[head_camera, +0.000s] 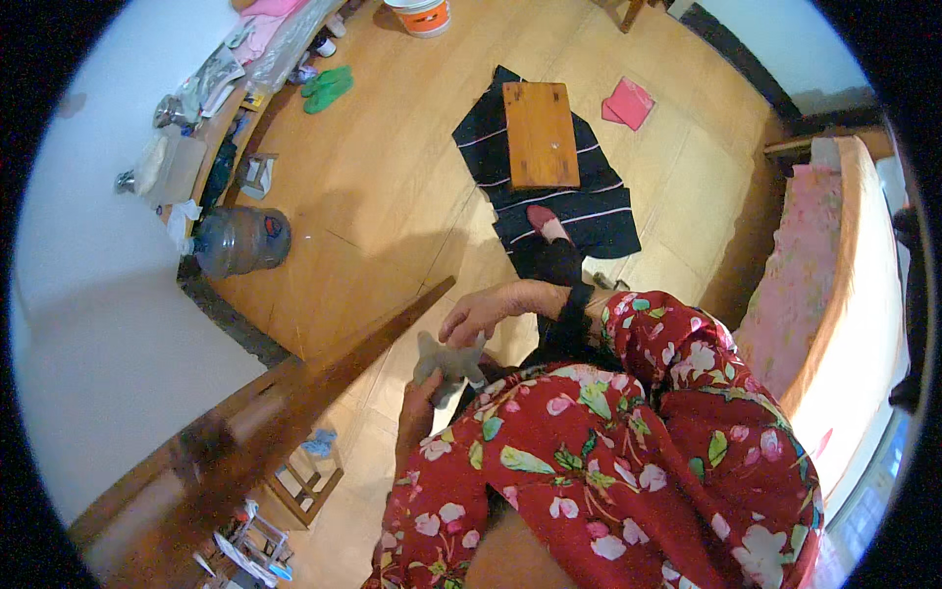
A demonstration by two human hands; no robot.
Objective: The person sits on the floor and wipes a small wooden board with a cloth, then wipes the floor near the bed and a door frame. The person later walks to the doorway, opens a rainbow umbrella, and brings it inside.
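In the head view, my left hand [421, 403] holds a crumpled grey cloth item [445, 362], possibly a glove, with the thumb pressed on it. My right hand [482, 313] reaches in from the right, its bent fingers on the upper edge of the same cloth. A black band circles the right wrist. Both hands are in front of my red floral garment [567, 434]. The fingers under the cloth are hidden. Beyond the hands, a foot in a dark red shoe [543, 219] rests on a black striped cloth [589, 195].
A wooden board or low stool [542, 136] sits on the striped cloth, with pink squares [629, 104] to its right. A blurred wooden edge [257, 412] crosses the left foreground. Also around are a large water bottle [243, 239], green slippers [327, 90], a white bucket [421, 18] and a small wooden stool [313, 489].
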